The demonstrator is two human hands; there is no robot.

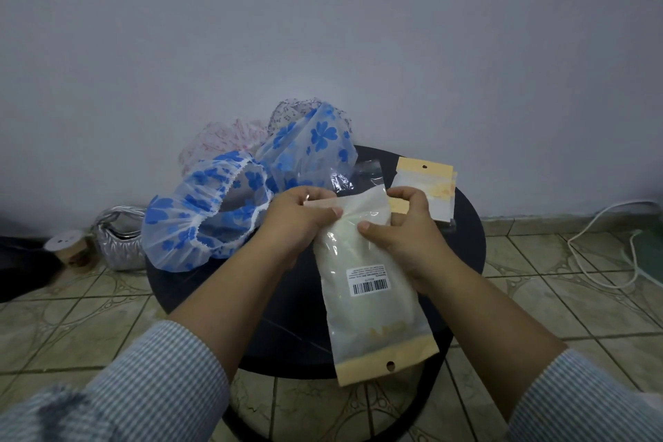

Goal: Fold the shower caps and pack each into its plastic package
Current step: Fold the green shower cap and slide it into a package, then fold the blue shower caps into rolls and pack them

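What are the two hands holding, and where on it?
Both the left hand and right hand pinch the open far end of the frosted plastic package with a barcode label.

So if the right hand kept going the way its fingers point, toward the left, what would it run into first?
Probably the left hand: the right hand grips the same filled package at its far end, fingers aimed across it. Beyond that lies the blue-flowered shower cap, though depth is hard to judge.

At lower centre we see a round black table (466, 244) on tiled floor (89, 316). At left, by the pale wall (323, 29), we find a silver quilted bag (118, 240) and a small round container (70, 248). A white cable (592, 222) lies at right.
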